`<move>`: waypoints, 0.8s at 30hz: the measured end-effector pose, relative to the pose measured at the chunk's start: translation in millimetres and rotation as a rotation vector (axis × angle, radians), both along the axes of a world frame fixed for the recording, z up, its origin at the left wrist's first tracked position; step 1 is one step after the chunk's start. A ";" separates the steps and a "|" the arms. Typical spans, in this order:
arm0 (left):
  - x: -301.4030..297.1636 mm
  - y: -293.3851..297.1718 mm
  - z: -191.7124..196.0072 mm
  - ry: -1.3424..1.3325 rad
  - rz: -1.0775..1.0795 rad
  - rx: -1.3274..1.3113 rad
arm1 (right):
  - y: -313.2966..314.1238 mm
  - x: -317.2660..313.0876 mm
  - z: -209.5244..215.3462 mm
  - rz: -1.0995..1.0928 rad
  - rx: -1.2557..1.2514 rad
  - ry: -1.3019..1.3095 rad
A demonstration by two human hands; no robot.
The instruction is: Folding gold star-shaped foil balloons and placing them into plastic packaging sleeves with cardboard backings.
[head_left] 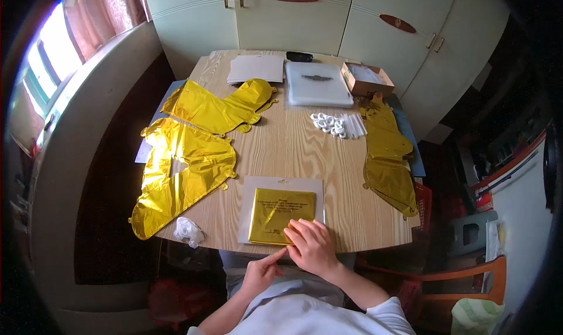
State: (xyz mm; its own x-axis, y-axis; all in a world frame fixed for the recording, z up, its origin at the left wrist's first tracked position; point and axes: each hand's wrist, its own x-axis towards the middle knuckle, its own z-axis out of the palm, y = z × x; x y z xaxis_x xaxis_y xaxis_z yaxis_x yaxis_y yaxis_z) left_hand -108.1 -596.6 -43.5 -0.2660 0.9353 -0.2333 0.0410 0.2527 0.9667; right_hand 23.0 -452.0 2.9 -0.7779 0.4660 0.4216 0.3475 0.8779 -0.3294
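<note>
A folded gold foil balloon with dark print lies on a pale backing card with a hang hole, at the table's near edge. My right hand rests on the foil's lower right corner, fingers stretched out flat. Just left of it, my left hand reaches its extended index finger to the card's front edge, close to my right thumb; its other fingers are curled, and nothing shows in them.
Flat gold foil balloons lie left, another right. White rings and clear straws sit mid-right. Behind are grey cards, clear bags, an open box and a black object. Crumpled tissue lies front left.
</note>
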 end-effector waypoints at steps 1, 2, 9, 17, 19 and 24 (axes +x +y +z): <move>-1.1 0.5 0.5 0.017 -0.004 0.007 | 0.1 -1.1 -0.3 -0.013 0.001 0.000; -2.0 1.0 0.9 0.034 -0.008 0.014 | 0.3 -1.9 -1.1 -0.015 0.004 -0.001; -7.2 -2.0 29.0 0.478 -0.089 0.051 | 13.5 7.7 -0.1 0.048 -0.007 -0.052; -67.6 25.0 68.8 1.275 -0.109 0.370 | 28.5 22.5 6.0 0.146 -0.013 -0.077; -80.2 25.7 53.5 1.234 -0.147 0.364 | 32.4 24.4 2.4 0.189 -0.039 -0.070; -82.9 25.8 43.3 1.266 -0.164 0.438 | 33.5 29.3 1.1 0.215 -0.115 -0.022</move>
State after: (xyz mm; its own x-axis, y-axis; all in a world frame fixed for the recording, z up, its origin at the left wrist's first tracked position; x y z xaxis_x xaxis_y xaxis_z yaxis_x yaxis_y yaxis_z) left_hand -191.0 -570.8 -0.3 0.0463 0.9105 0.4108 0.9575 -0.1577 0.2416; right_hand 52.3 -418.5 4.0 -0.8727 0.3325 0.3576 0.1646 0.8898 -0.4257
